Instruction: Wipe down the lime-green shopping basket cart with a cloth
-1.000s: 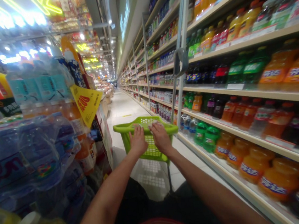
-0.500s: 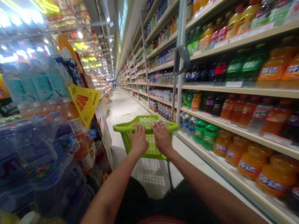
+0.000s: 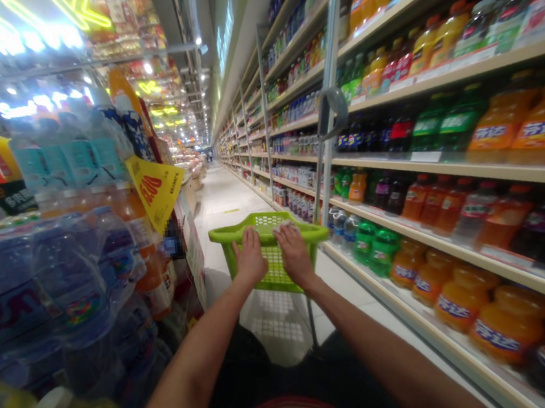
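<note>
A bright green plastic shopping cart basket [image 3: 227, 236] rolls ahead of me in a supermarket aisle. My left hand [image 3: 251, 259] and my right hand [image 3: 293, 252] sit side by side on its near rim, fingers curled over the edge and gripping it. Both arms are stretched forward. The basket's mesh walls show between my hands; what lies inside it is hidden.
Long shelves of soft drink bottles [image 3: 441, 141] line the right side. On the left stand stacked shrink-wrapped water packs [image 3: 61, 284] with a yellow price tag [image 3: 156, 189]. A metal shelf post [image 3: 328, 107] stands just right of the cart. The white tiled aisle [image 3: 226, 199] runs far ahead.
The view shifts only slightly as the cart rolls on. Both hands stay gripped on the basket rim.
</note>
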The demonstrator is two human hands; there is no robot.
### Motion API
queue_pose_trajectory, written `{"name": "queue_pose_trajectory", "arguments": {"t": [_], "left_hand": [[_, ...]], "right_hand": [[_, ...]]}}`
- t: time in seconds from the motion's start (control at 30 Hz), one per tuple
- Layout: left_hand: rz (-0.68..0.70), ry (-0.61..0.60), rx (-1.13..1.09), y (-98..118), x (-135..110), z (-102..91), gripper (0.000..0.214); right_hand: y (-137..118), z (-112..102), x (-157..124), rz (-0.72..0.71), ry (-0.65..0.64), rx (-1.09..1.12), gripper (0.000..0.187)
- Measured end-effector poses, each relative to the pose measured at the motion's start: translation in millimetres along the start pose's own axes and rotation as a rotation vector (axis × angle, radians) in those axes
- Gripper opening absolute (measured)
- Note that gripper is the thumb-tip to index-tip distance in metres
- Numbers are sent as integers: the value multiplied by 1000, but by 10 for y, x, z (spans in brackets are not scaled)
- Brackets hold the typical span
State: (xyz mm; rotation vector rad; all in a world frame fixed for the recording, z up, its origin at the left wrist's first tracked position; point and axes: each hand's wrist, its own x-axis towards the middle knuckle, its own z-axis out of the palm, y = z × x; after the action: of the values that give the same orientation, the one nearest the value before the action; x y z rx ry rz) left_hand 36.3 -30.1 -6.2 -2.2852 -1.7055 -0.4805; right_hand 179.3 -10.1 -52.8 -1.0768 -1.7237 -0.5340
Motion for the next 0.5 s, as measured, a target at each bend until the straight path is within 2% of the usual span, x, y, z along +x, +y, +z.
{"name": "queue_pose_trajectory", "arguments": {"t": [0.07,0.13,0.3,0.4,0.5], "left_hand": [[14,3,10,-22,0,-13,78],[-6,12,14,-61,-2,-24,77],[-44,-4,2,-126,-15,-38,76],[-50,0,4,-99,-21,-46,76],[-41,2,4,-75,-23,-50,75]], "right_hand": [[-45,40,11,-36,-8,32,49],[16,9,0,-33,-14,33,49],[267,-180,-42,102,10,-49,50],[183,-145,-7,98,-9,-51,51],[-23,1,56,34,-59,-2,51]]}}
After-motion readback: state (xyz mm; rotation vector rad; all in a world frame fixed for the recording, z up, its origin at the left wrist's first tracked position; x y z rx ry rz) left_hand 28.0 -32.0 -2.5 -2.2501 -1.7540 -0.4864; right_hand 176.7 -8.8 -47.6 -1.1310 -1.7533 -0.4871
